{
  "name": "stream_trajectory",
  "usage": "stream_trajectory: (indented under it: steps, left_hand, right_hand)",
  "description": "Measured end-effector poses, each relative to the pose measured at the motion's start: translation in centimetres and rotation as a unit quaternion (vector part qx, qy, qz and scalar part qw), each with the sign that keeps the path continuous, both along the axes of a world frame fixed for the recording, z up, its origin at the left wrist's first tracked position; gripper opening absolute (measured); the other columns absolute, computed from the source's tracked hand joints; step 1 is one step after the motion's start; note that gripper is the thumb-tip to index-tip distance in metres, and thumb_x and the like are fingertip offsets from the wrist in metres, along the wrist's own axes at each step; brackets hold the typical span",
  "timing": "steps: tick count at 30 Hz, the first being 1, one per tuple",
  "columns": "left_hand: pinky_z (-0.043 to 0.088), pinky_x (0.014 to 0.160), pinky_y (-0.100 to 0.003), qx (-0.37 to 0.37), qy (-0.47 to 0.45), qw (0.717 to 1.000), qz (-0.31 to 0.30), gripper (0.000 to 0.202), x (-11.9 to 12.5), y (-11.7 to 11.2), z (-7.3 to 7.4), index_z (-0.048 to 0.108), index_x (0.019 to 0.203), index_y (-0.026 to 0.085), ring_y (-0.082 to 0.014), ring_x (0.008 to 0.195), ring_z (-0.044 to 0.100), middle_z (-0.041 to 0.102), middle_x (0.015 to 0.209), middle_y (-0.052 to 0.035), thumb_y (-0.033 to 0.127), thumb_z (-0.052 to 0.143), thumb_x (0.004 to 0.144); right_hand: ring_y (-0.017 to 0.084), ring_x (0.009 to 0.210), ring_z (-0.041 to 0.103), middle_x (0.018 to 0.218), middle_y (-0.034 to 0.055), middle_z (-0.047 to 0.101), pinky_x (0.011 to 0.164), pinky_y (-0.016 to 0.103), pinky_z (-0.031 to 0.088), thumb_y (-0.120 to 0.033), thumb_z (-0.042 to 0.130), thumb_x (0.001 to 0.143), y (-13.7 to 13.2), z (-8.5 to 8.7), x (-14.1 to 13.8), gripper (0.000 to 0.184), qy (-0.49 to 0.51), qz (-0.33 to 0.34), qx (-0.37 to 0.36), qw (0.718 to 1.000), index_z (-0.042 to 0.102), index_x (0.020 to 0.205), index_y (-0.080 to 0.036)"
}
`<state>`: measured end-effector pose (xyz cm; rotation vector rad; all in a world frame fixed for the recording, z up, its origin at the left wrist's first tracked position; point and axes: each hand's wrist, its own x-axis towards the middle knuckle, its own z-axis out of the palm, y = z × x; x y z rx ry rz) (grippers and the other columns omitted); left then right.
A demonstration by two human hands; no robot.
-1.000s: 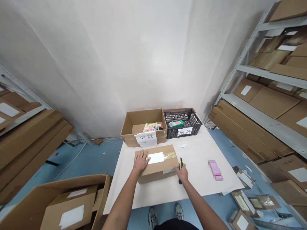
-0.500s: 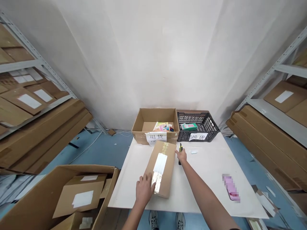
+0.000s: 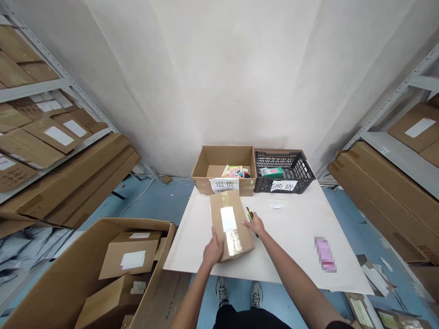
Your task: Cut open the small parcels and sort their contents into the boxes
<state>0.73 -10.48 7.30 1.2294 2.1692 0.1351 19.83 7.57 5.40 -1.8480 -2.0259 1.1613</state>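
A taped cardboard box (image 3: 216, 214) with a white label lies between my hands at the front of the white table (image 3: 295, 242). My left hand (image 3: 213, 249) grips its left side close to the near corner, thumb pointing up along the edge. A black and yellow utility knife (image 3: 249, 213) is held in my right hand (image 3: 254, 224), whose fingertips also touch the right side of the box. Whether the blade is out is too small to see. Shiny clear tape runs down the middle of the box, above and below the label.
Behind are an open carton (image 3: 202, 186) with colourful packets and a black crate (image 3: 302, 157) holding a green box, both with paper signs. A large carton (image 3: 171, 233) of parcels stands left. A blurred pink object (image 3: 325, 255) lies on the right. Shelves flank both sides.
The box has turned anticlockwise, its near end swinging right. My left hand has shifted from its top to its left side. The knife has tilted in my right hand.
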Motion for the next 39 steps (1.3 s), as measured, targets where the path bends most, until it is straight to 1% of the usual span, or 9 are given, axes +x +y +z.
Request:
stream_trajectory:
  steps: [2, 6, 10, 12, 14, 18, 22, 27, 39]
  left_hand:
    - [0.052, 0.091, -0.038, -0.014, -0.018, 0.999, -0.031, 0.086, 4.2, -0.8, 0.1, 0.0, 0.165, 0.005, -0.0307, 0.114, 0.071, 0.069, 0.134, -0.022, 0.053, 0.03, 0.1]
    - [0.051, 0.093, -0.044, 0.01, 0.06, 0.992, -0.111, 0.071, 8.8, 0.9, 2.0, 0.046, 0.153, 0.017, -0.0363, 0.113, 0.07, 0.075, 0.117, -0.0198, 0.059, 0.041, 0.096]
    - [0.043, 0.11, -0.048, 0.095, 0.1, 0.97, -0.202, 0.08, 6.3, 5.7, 4.5, 0.043, 0.156, 0.027, -0.0369, 0.141, 0.05, 0.053, 0.154, -0.016, 0.06, 0.063, 0.086]
    - [0.029, 0.122, -0.05, 0.101, 0.068, 0.94, -0.318, 0.108, 4.5, 7.7, 4.6, 0.035, 0.16, 0.034, -0.0383, 0.157, 0.023, 0.027, 0.171, -0.0085, 0.068, 0.079, 0.068]
    - [0.015, 0.127, -0.052, 0.082, 0.049, 0.93, -0.355, 0.115, 3.7, 9.1, 3.7, 0.031, 0.162, 0.037, -0.0371, 0.16, 0.008, 0.015, 0.175, -0.0037, 0.075, 0.077, 0.064]
    - [0.003, 0.129, -0.053, 0.079, 0.074, 0.95, -0.293, 0.107, 4.7, 9.9, 0.9, 0.024, 0.164, 0.04, -0.0339, 0.161, 0.002, 0.012, 0.175, 0.0009, 0.081, 0.065, 0.073]
    - [0.003, 0.128, -0.054, 0.096, 0.11, 0.96, -0.238, 0.109, 6.9, 8.9, -0.7, 0.021, 0.165, 0.039, -0.0342, 0.161, 0.0, 0.01, 0.175, 0.0016, 0.085, 0.061, 0.074]
    - [0.006, 0.128, -0.057, 0.093, 0.143, 0.972, -0.164, 0.111, 8.8, 7.3, -0.9, 0.022, 0.165, 0.037, -0.036, 0.161, 0.0, 0.011, 0.175, -0.0008, 0.089, 0.056, 0.073]
    - [0.004, 0.129, -0.057, 0.089, 0.138, 0.974, -0.158, 0.108, 9.4, 7.3, -0.4, 0.023, 0.165, 0.035, -0.036, 0.161, -0.001, 0.01, 0.175, -0.0005, 0.088, 0.055, 0.076]
  right_hand:
    - [0.027, 0.099, 0.069, 0.108, 0.0107, 0.073, 0.075, 0.028, 0.044, -0.047, 0.085, 0.076, 3.3, 2.4, 0.5, 0.055, -0.048, 0.026, 0.036, 0.998, 0.052, 0.113, -0.022]
    - [0.026, 0.106, 0.066, 0.116, 0.0117, 0.071, 0.082, 0.029, 0.043, -0.045, 0.075, 0.087, 6.2, 5.7, 2.4, 0.043, -0.048, 0.039, 0.126, 0.99, 0.053, 0.116, -0.022]
    - [0.024, 0.094, 0.068, 0.102, 0.0084, 0.072, 0.076, 0.028, 0.044, -0.054, 0.047, 0.101, 4.4, 5.5, 6.3, 0.033, 0.004, -0.056, 0.133, 0.99, 0.053, 0.109, -0.023]
    - [0.022, 0.08, 0.068, 0.087, 0.0041, 0.07, 0.069, 0.027, 0.045, -0.057, 0.039, 0.102, 2.4, 4.2, 8.8, 0.035, 0.048, -0.103, 0.083, 0.99, 0.052, 0.104, -0.024]
    - [0.018, 0.063, 0.065, 0.073, -0.0008, 0.065, 0.061, 0.025, 0.045, -0.056, 0.034, 0.103, 0.1, 2.5, 11.3, 0.035, 0.107, -0.14, 0.021, 0.984, 0.05, 0.099, -0.025]
    - [0.013, 0.042, 0.054, 0.055, -0.0066, 0.052, 0.046, 0.021, 0.041, -0.059, 0.033, 0.101, -3.6, -0.6, 15.0, 0.041, 0.185, -0.172, -0.088, 0.964, 0.049, 0.087, -0.024]
    - [0.011, 0.036, 0.05, 0.048, -0.007, 0.048, 0.041, 0.02, 0.037, -0.058, 0.039, 0.1, -4.3, -1.5, 16.0, 0.042, 0.195, -0.161, -0.139, 0.957, 0.049, 0.078, -0.023]
    - [0.011, 0.037, 0.05, 0.049, -0.0074, 0.048, 0.044, 0.02, 0.038, -0.056, 0.041, 0.102, -2.8, -0.3, 14.8, 0.042, 0.19, -0.106, -0.128, 0.968, 0.049, 0.077, -0.023]
    - [0.015, 0.04, 0.055, 0.058, 0.0003, 0.061, 0.055, 0.027, 0.041, -0.053, 0.045, 0.104, -1.2, 3.0, 14.3, 0.041, -0.002, -0.002, -0.095, 0.995, 0.064, 0.089, -0.019]
